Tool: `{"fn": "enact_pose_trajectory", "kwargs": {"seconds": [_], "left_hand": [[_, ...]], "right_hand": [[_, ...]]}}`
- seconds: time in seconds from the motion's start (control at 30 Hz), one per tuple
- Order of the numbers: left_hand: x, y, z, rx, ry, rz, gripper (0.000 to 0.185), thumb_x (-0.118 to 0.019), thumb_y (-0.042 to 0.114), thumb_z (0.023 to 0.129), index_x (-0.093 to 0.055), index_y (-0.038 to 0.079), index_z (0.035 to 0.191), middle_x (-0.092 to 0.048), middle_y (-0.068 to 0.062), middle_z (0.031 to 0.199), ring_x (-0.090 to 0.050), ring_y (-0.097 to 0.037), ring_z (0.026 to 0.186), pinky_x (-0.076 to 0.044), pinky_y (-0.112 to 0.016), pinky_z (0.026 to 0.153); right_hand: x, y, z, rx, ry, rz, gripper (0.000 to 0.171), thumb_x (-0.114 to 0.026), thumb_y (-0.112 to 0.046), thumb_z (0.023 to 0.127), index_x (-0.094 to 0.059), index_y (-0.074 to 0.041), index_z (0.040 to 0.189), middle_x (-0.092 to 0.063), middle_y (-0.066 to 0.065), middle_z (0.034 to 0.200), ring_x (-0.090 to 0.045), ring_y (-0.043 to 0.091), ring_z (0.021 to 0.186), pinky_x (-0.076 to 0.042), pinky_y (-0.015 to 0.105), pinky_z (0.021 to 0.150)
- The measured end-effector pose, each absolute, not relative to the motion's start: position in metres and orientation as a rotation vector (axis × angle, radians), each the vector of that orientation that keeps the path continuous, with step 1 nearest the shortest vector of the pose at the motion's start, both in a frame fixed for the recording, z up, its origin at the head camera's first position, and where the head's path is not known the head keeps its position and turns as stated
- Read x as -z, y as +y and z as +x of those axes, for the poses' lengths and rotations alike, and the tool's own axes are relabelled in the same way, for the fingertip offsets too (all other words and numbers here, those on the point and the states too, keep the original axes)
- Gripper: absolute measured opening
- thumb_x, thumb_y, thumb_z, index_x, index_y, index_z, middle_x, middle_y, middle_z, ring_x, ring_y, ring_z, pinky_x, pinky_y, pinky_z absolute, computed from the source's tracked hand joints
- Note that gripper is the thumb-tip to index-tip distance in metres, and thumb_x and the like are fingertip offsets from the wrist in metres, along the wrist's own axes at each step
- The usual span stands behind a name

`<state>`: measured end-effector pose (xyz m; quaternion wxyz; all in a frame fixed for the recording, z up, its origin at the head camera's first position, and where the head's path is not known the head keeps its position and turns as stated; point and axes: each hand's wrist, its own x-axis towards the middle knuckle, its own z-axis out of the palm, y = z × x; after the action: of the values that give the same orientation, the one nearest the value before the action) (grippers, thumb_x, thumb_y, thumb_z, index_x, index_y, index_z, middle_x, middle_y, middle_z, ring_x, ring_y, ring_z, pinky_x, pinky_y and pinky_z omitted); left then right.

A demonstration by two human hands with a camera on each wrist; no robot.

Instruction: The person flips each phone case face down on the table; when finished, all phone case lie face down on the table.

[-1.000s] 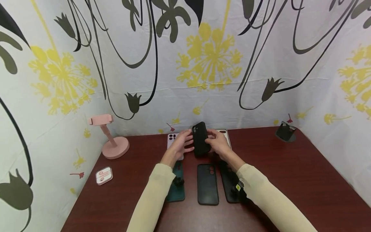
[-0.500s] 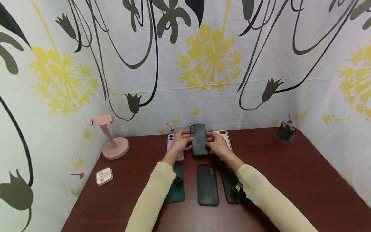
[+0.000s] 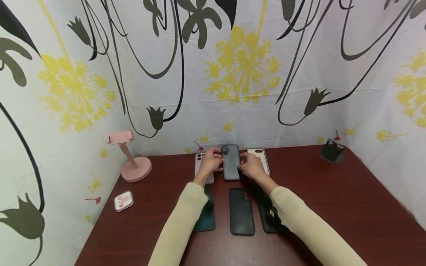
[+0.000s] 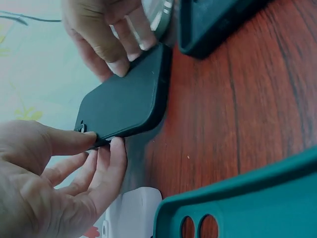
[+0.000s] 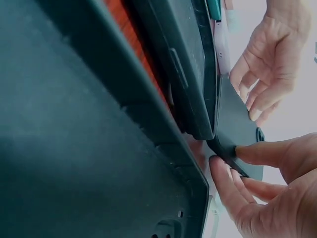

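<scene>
- A person's left hand (image 3: 211,162) and right hand (image 3: 250,166) pinch the long edges of a black phone case (image 3: 231,162) at the far middle of a dark red wooden table (image 3: 332,207), its near end down at the tabletop and its camera cut-out pointing toward the patterned wall
- From the left wrist view, the left thumb and fingertips (image 4: 115,151) nip the case's thin rim near the camera end, while the opposite hand's fingers press the other edge; neither hand wraps round it, both grips being narrow fingertip pinches
- The case looks light and thin, with a matte skin that should give fair friction (probably a soft, flexible shell, so squeezing across the width may bow it); the stiffer long rims, where the fingers now sit, seem the soundest hold, and it looks unlikely to break
- Both forearms, in pale cream sleeves, reach forward and converge on the case, wrists low over the table
- Beside it lie a lilac phone (image 3: 201,165) to the left and a white phone (image 3: 259,159) to the right; nearer the person sit a teal case (image 3: 207,221), another black case (image 3: 242,211) and a third dark case (image 3: 266,216)
</scene>
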<state>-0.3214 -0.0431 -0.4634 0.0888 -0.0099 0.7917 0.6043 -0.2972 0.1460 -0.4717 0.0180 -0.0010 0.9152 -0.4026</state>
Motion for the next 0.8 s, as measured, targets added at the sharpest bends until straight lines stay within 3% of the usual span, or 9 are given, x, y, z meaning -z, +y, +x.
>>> {"fn": "enact_pose_trajectory", "kwargs": {"seconds": [0.1, 0.23, 0.43, 0.67, 0.8], "left_hand": [[0.464, -0.047, -0.319, -1.767, 2.433, -0.044, 0.044, -0.068, -0.004, 0.098, -0.062, 0.004, 0.141, -0.068, -0.022, 0.126, -0.073, -0.033, 0.105, -0.067, -0.037, 0.069], [0.466, -0.050, -0.318, -1.672, 2.554, -0.055, 0.043, -0.069, -0.003, 0.097, -0.064, 0.001, 0.140, -0.072, -0.022, 0.120, -0.075, -0.031, 0.098, -0.067, -0.034, 0.066], [0.465, -0.039, -0.322, -1.408, 2.734, -0.078, 0.038, -0.070, 0.002, 0.098, -0.067, 0.000, 0.136, -0.075, -0.021, 0.118, -0.075, -0.023, 0.071, -0.065, -0.032, 0.061], [0.464, -0.020, -0.326, -1.215, 2.771, -0.019, 0.039, -0.066, 0.002, 0.099, -0.066, 0.001, 0.138, -0.074, -0.021, 0.122, -0.071, -0.018, 0.060, -0.061, -0.031, 0.058], [0.461, -0.023, -0.325, -1.059, 2.835, -0.024, 0.029, -0.068, 0.005, 0.099, -0.071, 0.002, 0.127, -0.077, -0.015, 0.098, -0.067, -0.017, 0.057, -0.053, -0.027, 0.053]], "right_hand": [[0.471, 0.140, -0.300, 1.138, 2.890, -0.044, 0.051, -0.077, -0.013, 0.093, -0.063, 0.001, 0.141, -0.071, 0.011, 0.100, -0.063, 0.021, 0.079, -0.051, 0.033, 0.072], [0.471, 0.132, -0.302, 1.070, 2.885, -0.090, 0.050, -0.076, -0.013, 0.095, -0.064, 0.003, 0.141, -0.071, 0.012, 0.101, -0.065, 0.023, 0.084, -0.055, 0.038, 0.077], [0.470, 0.136, -0.304, 0.972, 2.906, -0.169, 0.046, -0.075, -0.011, 0.095, -0.065, 0.007, 0.136, -0.077, 0.018, 0.108, -0.073, 0.033, 0.101, -0.060, 0.048, 0.092], [0.470, 0.155, -0.302, 0.944, 2.894, -0.134, 0.050, -0.074, -0.010, 0.096, -0.060, 0.011, 0.140, -0.075, 0.021, 0.113, -0.073, 0.035, 0.102, -0.060, 0.049, 0.090], [0.471, 0.146, -0.301, 0.954, 2.896, -0.172, 0.050, -0.075, -0.011, 0.095, -0.062, 0.011, 0.138, -0.075, 0.020, 0.110, -0.072, 0.032, 0.098, -0.060, 0.047, 0.088]]}}
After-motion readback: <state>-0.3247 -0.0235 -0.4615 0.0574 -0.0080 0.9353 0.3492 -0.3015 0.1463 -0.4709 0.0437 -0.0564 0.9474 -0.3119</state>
